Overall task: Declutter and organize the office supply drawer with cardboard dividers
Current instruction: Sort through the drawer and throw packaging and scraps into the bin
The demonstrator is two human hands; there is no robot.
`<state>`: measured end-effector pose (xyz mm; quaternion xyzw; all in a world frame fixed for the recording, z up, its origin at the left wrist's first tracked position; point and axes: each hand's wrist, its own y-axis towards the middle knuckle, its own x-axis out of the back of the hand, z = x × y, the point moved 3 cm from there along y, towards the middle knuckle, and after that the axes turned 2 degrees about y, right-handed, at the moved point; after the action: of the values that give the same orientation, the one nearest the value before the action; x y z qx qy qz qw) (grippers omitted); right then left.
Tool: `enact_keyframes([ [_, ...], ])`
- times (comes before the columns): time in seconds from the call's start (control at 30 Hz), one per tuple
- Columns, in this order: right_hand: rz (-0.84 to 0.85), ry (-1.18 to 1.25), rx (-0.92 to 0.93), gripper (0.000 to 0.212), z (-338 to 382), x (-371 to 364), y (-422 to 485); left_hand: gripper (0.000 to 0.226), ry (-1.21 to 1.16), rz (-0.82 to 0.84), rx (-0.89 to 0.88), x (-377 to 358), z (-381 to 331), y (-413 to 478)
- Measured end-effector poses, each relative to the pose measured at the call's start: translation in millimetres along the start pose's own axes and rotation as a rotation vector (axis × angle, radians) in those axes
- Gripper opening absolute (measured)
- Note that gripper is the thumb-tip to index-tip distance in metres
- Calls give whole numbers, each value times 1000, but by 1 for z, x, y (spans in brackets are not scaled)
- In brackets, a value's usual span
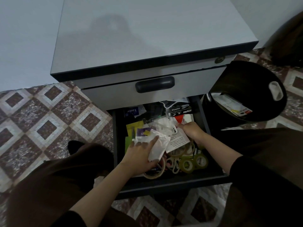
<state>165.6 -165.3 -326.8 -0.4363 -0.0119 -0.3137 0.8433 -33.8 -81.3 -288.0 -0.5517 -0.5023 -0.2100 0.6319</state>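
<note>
Both hands reach into the open drawer (164,185) of the grey cabinet (147,38). Left hand (142,154) lies straight-fingered across a white packet (161,145), thumb hidden, so its grip cannot be told. Right hand (193,130) pinches a printed sheet (177,138), near the tape rolls (193,163).

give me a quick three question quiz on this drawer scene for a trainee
1. True or false: the stapler boxes lie at the back of the open drawer.
2. The left hand holds: A scissors, B a white packet, C a ruler?
3. Which hand grips the printed leaflet?
Key: 1 true; 2 B; 3 the right hand.
</note>
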Motion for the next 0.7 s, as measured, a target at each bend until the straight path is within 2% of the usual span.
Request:
enact_keyframes([
  [0.13, 11, 3, 10, 24, 0, 0, 2, 59, -154, -215, 112, 13, 18, 14],
  [0.2, 14, 10, 17, 21, 2, 0, 1, 43, -299, -388, 190, 20, 31, 23],
  [0.27, 22, 19, 13, 23, 2, 0, 2, 39, -403, -483, 281, 25, 44, 35],
  [0.3, 25, 28, 11, 25, 2, 0, 3, 44, -384, -461, 320, 25, 51, 43],
  [0.4, 25, 41, -5, 30, 0, 1, 7, 63, -250, -235, 345, 18, 66, 72],
  [0.53, 25, 44, -20, 34, -2, 2, 12, 74, -332, -19, 303, 3, 74, 103],
  [0.63, 34, 58, -20, 33, -2, 3, 11, 77, -309, 54, 294, -5, 72, 111],
  [0.7, 40, 70, -27, 32, -3, 2, 11, 81, -331, 47, 289, -7, 69, 110],
])
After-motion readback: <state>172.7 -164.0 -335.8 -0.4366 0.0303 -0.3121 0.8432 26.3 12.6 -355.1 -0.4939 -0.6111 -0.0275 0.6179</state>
